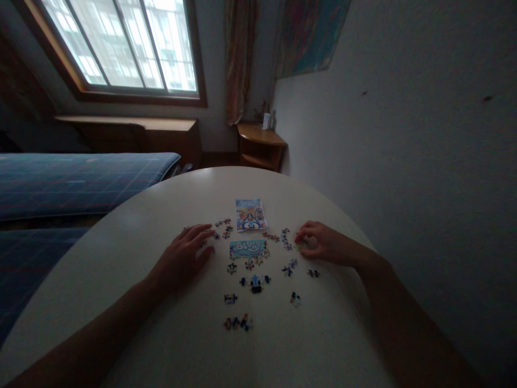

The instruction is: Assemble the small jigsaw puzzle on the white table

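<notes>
My left hand (188, 250) rests over the left side of the table with its fingers apart, a few jigsaw pieces beside and partly under the fingertips. On the right, my right hand (323, 243) is curved, thumb and fingers apart, around dim puzzle pieces on the table; I see nothing gripped. Between the hands lies a joined puzzle strip (249, 248) lettered "BLUEY", with more joined pieces along its lower edge. Beyond it is a colourful picture sheet (251, 215). Nearer me sit a joined dark-and-blue cluster (255, 282) and another joined row (238, 323).
Loose pieces (287, 238) are scattered near the right hand, and a single piece (295, 298) lies nearer. The round white table (194, 345) stands by a wall (404, 161). A plaid mattress (81, 180) is at left, a corner shelf (262, 134) behind.
</notes>
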`<state>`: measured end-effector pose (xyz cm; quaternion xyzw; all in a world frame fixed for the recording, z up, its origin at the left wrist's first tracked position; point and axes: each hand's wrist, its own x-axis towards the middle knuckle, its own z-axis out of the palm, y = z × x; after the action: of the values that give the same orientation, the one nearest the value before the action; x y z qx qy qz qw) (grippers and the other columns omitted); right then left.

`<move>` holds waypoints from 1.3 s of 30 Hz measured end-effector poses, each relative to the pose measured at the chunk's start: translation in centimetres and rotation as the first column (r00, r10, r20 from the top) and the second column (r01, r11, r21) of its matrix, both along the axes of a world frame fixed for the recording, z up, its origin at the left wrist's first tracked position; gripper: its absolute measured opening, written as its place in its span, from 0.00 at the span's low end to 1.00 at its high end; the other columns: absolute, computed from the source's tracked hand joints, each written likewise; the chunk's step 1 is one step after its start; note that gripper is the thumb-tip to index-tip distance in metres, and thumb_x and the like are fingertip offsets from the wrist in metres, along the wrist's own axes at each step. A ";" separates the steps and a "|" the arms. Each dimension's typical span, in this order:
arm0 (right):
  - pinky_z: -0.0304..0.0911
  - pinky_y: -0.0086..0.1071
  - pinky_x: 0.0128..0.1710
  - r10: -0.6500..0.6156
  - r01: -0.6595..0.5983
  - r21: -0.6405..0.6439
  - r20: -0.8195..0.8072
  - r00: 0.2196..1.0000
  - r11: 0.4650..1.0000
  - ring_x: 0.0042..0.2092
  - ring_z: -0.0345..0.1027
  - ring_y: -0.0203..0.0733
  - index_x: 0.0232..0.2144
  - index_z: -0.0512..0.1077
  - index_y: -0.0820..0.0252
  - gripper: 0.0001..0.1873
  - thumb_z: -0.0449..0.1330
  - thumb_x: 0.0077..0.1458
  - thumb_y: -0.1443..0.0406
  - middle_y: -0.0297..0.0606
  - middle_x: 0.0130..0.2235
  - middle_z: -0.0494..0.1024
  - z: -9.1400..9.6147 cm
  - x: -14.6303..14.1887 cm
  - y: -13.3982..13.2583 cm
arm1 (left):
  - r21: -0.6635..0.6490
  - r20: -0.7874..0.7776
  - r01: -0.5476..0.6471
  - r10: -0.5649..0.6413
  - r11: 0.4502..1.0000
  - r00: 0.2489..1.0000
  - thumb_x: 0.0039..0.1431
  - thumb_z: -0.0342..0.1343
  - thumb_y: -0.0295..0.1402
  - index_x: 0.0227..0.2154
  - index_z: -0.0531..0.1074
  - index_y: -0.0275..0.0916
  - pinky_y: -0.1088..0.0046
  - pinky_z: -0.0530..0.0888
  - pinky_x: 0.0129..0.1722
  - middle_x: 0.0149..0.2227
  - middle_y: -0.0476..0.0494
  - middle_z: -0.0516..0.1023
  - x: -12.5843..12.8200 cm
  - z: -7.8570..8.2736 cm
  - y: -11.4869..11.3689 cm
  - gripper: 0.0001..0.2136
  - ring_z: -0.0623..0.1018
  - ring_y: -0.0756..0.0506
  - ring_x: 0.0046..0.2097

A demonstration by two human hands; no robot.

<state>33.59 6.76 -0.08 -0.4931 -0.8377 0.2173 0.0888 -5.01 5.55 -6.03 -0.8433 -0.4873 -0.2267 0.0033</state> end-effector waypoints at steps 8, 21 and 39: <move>0.63 0.36 0.45 0.043 -0.044 0.051 0.030 0.999 0.998 0.42 0.68 0.44 0.33 0.75 0.59 0.05 0.63 0.53 0.64 0.42 0.40 0.74 -0.9 -0.4 0.7 | 0.020 -0.010 0.014 -0.014 1.000 1.000 0.67 0.48 0.38 0.53 0.69 0.40 0.52 0.69 0.59 0.59 0.39 0.70 0.2 0.1 0.0 0.16 0.69 0.38 0.59; 0.64 0.33 0.37 -0.037 0.034 -0.057 -0.041 0.998 0.998 0.35 0.71 0.40 0.37 0.76 0.56 0.07 0.62 0.53 0.64 0.37 0.34 0.78 0.4 -1.3 -0.8 | 0.028 0.036 0.101 -0.102 0.994 0.994 0.67 0.48 0.37 0.53 0.69 0.41 0.49 0.69 0.59 0.58 0.40 0.71 0.7 0.3 -0.6 0.15 0.70 0.38 0.59; 0.70 0.34 0.37 -0.192 0.165 -0.099 -0.528 0.827 0.981 0.35 0.76 0.39 0.37 0.78 0.54 0.07 0.64 0.54 0.63 0.35 0.34 0.82 -3.2 -11.4 -3.2 | -0.021 0.059 0.421 -0.419 0.907 0.906 0.65 0.51 0.29 0.52 0.71 0.44 0.59 0.73 0.53 0.52 0.43 0.77 2.9 1.2 -2.4 0.14 0.74 0.43 0.53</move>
<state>22.16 3.56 -3.33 -0.4911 -0.7242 0.3574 0.3266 -2.08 3.19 -4.85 -0.9221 -0.2978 -0.2362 -0.0724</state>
